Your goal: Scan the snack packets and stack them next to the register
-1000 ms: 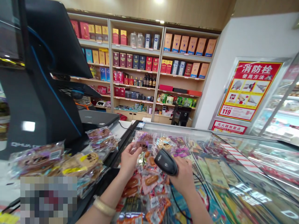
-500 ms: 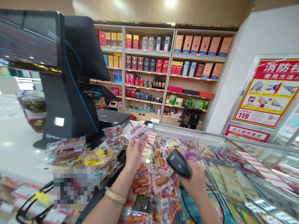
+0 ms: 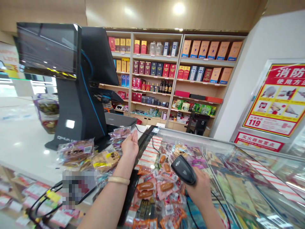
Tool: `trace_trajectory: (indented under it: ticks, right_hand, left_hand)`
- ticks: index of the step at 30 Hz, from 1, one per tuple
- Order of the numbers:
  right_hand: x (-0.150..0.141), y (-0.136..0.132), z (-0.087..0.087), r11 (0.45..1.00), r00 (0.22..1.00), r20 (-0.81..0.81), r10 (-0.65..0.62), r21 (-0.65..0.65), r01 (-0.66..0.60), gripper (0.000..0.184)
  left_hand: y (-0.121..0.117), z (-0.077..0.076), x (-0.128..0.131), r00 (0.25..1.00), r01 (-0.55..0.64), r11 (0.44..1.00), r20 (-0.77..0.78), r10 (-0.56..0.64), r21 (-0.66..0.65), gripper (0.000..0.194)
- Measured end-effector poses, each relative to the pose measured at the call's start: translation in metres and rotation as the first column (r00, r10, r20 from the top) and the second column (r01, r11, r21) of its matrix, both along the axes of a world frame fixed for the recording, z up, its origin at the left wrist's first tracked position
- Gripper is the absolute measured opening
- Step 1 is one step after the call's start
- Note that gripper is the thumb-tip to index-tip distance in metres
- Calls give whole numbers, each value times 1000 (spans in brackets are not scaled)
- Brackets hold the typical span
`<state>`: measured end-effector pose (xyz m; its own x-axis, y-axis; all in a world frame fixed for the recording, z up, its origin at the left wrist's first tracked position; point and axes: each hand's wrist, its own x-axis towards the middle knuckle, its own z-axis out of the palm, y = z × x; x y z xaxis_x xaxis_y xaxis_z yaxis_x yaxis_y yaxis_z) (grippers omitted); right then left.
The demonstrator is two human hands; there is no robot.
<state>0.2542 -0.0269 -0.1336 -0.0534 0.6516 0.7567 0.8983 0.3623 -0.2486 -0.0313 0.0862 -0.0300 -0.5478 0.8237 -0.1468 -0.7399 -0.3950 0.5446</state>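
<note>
My right hand (image 3: 199, 184) is wrapped round a black handheld barcode scanner (image 3: 183, 169), its head tilted up and left above the glass counter. My left hand (image 3: 130, 145), with a pale bangle at the wrist, is closed at the edge of a clear snack packet with purple print (image 3: 122, 131). That packet is over a small pile of similar packets beside the till; the fingertips are partly hidden. Under and ahead of the scanner lie packaged sausages (image 3: 166, 186) and a clear packet of brown snacks (image 3: 179, 150).
A black till with two screens (image 3: 81, 105) stands at left. In front of it lie packets with purple print (image 3: 78, 151) and yellow print (image 3: 106, 159). A glass display case (image 3: 238, 178) extends right. Shelves of boxes (image 3: 154, 70) line the back. Black cables (image 3: 38, 206) loop at lower left.
My left hand has moved left with the purple-printed packet, from above the counter's striped strip to the pile by the till. The scanner stays in my right hand. The view has shifted slightly.
</note>
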Motion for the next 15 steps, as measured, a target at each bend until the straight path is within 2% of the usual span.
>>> trace_trajectory:
  ticks: [4, 8, 9, 10, 12, 15]
  right_hand:
    - [-2, 0, 1, 1000, 1000, -8, -1, 6, 1, 16]
    - [-1, 1, 4, 997, 995, -94, -23, 74, 30, 17]
    - [0, 1, 5, 995, 991, -126, -36, 88, 48, 16]
    - [1, 1, 6, 993, 986, -159, -50, 102, 67, 17]
    - [2, 1, 8, 985, 971, -223, -83, 128, 113, 19]
    - [3, 1, 10, 973, 954, -277, -116, 159, 164, 21]
  left_hand:
    - [-7, -8, 5, 991, 109, 993, -72, -113, -51, 22]
    - [-18, -24, 25, 964, 190, 978, -175, -202, -83, 7]
    - [-21, -28, 32, 938, 212, 973, -259, -229, -93, 8]
    - [-24, -33, 40, 889, 235, 966, -379, -258, -106, 15]
    - [-28, -42, 57, 726, 281, 950, -617, -305, -140, 27]
    - [-30, -49, 82, 469, 322, 934, -831, -299, -155, 46]
